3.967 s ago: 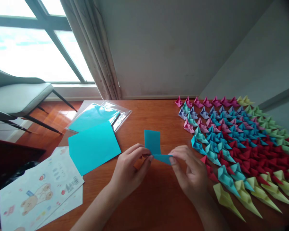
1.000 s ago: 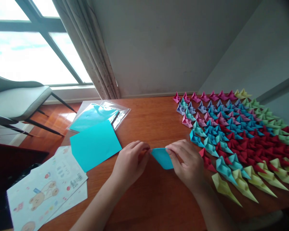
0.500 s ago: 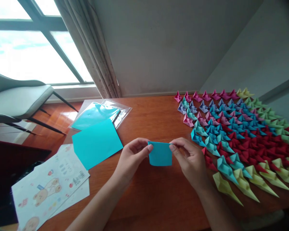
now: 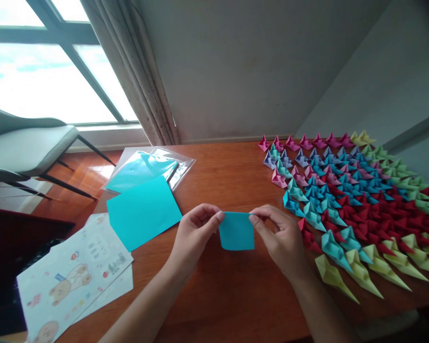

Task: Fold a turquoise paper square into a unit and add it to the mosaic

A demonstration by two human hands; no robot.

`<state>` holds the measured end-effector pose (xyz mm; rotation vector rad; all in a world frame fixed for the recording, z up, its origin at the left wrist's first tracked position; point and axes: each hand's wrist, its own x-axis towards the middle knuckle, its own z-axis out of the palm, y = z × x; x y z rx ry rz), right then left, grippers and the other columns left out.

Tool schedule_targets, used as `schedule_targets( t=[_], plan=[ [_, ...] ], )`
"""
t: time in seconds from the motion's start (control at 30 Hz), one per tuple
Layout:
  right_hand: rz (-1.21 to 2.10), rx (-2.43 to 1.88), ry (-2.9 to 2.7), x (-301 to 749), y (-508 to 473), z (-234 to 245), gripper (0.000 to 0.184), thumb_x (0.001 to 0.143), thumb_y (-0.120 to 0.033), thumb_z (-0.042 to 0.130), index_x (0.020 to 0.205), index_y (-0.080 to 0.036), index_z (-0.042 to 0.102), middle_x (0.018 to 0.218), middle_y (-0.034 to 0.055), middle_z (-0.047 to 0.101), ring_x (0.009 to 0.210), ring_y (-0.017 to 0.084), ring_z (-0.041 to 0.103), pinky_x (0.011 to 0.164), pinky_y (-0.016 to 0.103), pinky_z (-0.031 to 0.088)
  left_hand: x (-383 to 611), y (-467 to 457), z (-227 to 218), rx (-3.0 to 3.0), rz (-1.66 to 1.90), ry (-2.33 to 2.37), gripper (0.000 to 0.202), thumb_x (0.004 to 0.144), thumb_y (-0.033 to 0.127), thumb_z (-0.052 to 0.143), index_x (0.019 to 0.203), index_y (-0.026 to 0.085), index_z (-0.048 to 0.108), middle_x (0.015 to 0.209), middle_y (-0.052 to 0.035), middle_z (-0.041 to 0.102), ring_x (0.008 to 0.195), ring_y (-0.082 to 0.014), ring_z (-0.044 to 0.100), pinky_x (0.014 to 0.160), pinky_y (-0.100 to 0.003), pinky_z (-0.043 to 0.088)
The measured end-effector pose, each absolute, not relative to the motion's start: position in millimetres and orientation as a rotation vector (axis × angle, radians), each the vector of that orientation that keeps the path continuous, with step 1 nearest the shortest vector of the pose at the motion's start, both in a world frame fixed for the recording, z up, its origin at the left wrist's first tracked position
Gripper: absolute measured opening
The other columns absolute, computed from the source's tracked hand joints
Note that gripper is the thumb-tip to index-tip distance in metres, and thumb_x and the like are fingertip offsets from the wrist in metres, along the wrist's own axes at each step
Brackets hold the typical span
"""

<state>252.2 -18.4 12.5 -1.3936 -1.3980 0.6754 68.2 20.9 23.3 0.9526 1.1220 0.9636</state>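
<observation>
Folded blue paper point(image 4: 236, 231) sits low in the middle of the frame over the wooden table point(image 4: 218, 295). The left hand point(image 4: 195, 236) and right hand point(image 4: 280, 240) each pinch a top corner between thumb and forefinger. It looks light, thin and easily creased, so the corners and folded edge seem the best hold. Farther left lies a flat blue sheet point(image 4: 143, 212), and at the upper right are rows of folded paper pieces point(image 4: 350, 200).

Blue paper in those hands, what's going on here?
A person pinches a small blue paper by its top corners, left hand on one, right hand on the other, over the wooden table. Rows of folded paper shapes in many colours lie to the right; a flat blue sheet and a clear packet lie to the left.
</observation>
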Motion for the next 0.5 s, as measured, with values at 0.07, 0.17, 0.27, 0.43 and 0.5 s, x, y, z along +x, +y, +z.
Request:
schedule_targets(
  t=[0.07, 0.17, 0.27, 0.43, 0.5],
  plan=[
    [0.680, -1.394, -1.409, 252.3, -17.8, 12.6, 0.012, 0.091, -0.030, 0.063, 0.083, -0.022, 0.068, 0.082, 0.0026, 0.070, 0.079, 0.019, 0.064, 0.073, 0.031, 0.050, 66.8, 21.5, 22.3, 0.998, 0.968, 1.138, 0.026, 0.075, 0.038, 0.079, 0.073, 0.015, 0.066, 0.064, 0.0021, 0.061, 0.059, -0.0089, 0.051, 0.056, -0.019, 0.041],
    [0.665, -1.394, -1.433, 252.4, -17.6, 13.1, 0.013, 0.091, -0.030, 0.063, 0.081, -0.022, 0.069, 0.080, 0.0027, 0.070, 0.078, 0.020, 0.064, 0.073, 0.032, 0.050, 65.5, 21.9, 20.7, 1.061, 1.006, 1.162, 0.026, 0.076, 0.038, 0.078, 0.072, 0.015, 0.065, 0.063, 0.0021, 0.060, 0.059, -0.0094, 0.051, 0.055, -0.019, 0.040],
    [0.645, -1.396, -1.422, 252.6, -18.3, 13.1, 0.013, 0.090, -0.030, 0.064, 0.080, -0.023, 0.069, 0.080, 0.0024, 0.070, 0.077, 0.020, 0.065, 0.072, 0.032, 0.050, 66.3, 21.7, 20.0, 1.109, 1.023, 1.167, 0.026, 0.077, 0.039, 0.077, 0.074, 0.016, 0.065, 0.067, 0.0013, 0.062, 0.062, -0.0106, 0.054, 0.057, -0.020, 0.043],
    [0.612, -1.413, -1.369, 253.2, -20.2, 14.3, 0.011, 0.090, -0.028, 0.064, 0.081, -0.023, 0.068, 0.079, 0.0013, 0.069, 0.077, 0.019, 0.064, 0.072, 0.031, 0.049, 68.1, 20.3, 18.7, 1.207, 0.891, 1.103, 0.029, 0.079, 0.042, 0.074, 0.072, 0.015, 0.064, 0.065, 0.0005, 0.060, 0.061, -0.0115, 0.053, 0.056, -0.021, 0.044],
    [0.606, -1.407, -1.375, 253.2, -20.7, 15.0, 0.011, 0.090, -0.027, 0.065, 0.081, -0.023, 0.068, 0.078, 0.0011, 0.068, 0.076, 0.019, 0.063, 0.071, 0.031, 0.049, 68.1, 19.3, 17.8, 1.256, 0.888, 1.130, 0.031, 0.079, 0.041, 0.074, 0.068, 0.015, 0.063, 0.062, 0.0016, 0.056, 0.058, -0.0098, 0.049, 0.052, -0.019, 0.040]
  ],
)
